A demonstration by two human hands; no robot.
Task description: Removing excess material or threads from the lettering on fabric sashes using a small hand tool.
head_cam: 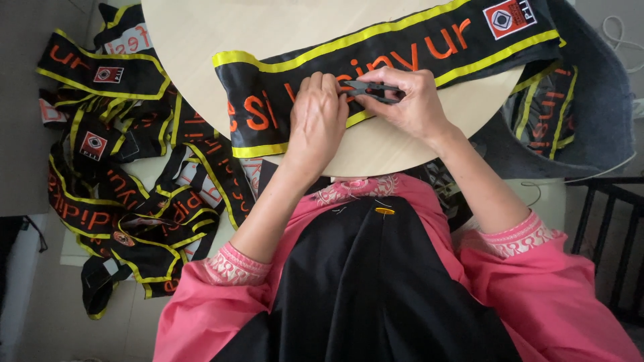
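A black sash (402,53) with yellow borders and orange lettering lies across a round beige table (221,27). My left hand (315,124) presses down on the sash near its lower yellow edge, fingers together. My right hand (412,100) grips small dark thread snips (372,89), whose blades point left toward my left fingertips over the lettering.
A heap of similar black and yellow sashes (127,174) lies on the floor at the left. More sashes (547,110) rest on a grey cloth at the right. A dark chair frame (614,228) stands at the right edge. My pink sleeves and black garment fill the foreground.
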